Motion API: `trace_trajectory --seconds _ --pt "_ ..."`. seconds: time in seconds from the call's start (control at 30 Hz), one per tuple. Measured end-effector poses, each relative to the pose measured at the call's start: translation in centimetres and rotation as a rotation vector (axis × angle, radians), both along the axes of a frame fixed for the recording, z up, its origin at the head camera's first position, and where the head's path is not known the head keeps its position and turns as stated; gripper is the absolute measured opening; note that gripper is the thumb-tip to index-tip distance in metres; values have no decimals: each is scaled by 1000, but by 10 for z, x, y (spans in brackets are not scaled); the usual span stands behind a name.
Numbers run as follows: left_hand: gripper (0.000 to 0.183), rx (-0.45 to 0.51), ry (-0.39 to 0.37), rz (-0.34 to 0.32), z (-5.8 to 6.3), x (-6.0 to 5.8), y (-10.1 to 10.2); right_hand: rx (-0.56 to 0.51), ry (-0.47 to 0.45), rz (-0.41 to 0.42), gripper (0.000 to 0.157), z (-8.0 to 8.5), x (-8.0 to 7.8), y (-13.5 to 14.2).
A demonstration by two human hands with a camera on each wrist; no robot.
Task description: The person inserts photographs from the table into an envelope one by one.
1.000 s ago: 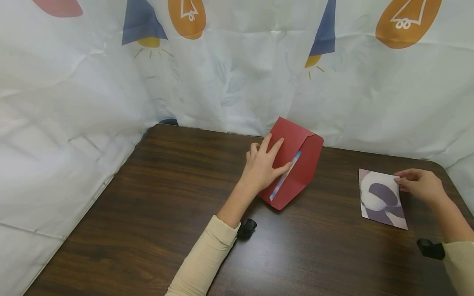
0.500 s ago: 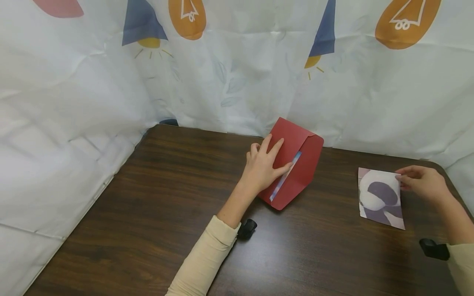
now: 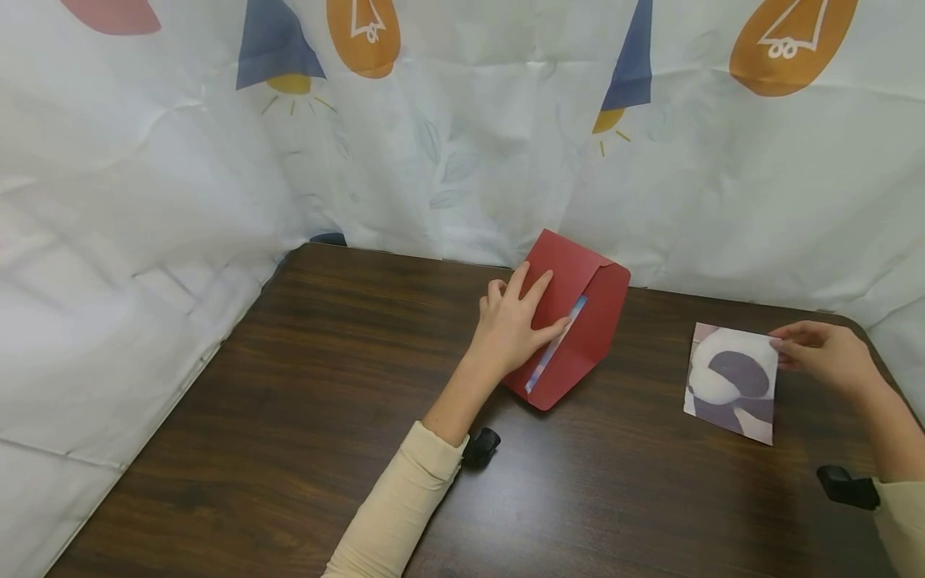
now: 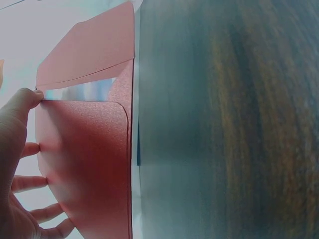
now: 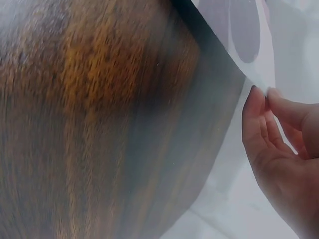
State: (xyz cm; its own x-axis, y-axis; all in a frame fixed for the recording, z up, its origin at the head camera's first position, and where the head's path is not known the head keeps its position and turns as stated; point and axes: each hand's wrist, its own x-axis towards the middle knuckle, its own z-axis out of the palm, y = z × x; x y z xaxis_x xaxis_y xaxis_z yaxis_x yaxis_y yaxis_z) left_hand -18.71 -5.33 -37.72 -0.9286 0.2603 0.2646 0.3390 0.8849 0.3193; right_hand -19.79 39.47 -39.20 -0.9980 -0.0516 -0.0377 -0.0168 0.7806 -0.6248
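Note:
A red envelope (image 3: 571,313), its flap unfolded, lies tilted near the table's back edge. From its opening shows a strip of blue and white paper (image 4: 84,91). My left hand (image 3: 506,325) rests on the envelope with spread, mostly straight fingers. In the left wrist view, the thumb (image 4: 29,97) touches the edge of the opening. At the right, a picture card (image 3: 731,384) in white, purple and pink is pinched at its upper right corner between thumb and fingers of my right hand (image 3: 827,353). Its printed side also shows at the top of the right wrist view.
The dark wooden table (image 3: 303,417) carries these things. A white patterned cloth (image 3: 462,144) hangs behind it and along the left side. A black wrist camera (image 3: 480,448) sits on the left sleeve, another (image 3: 847,487) on the right.
The picture card has shifted left and slightly up, and its lower edge has swung left. My right hand keeps its pinch. My left hand and the envelope have not moved.

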Motion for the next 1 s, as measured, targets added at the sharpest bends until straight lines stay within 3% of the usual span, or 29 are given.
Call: trace_trajectory --seconds 1.0 --pt "74 2 18 2 0 0 -1 -37 -12 16 36 10 9 -23"
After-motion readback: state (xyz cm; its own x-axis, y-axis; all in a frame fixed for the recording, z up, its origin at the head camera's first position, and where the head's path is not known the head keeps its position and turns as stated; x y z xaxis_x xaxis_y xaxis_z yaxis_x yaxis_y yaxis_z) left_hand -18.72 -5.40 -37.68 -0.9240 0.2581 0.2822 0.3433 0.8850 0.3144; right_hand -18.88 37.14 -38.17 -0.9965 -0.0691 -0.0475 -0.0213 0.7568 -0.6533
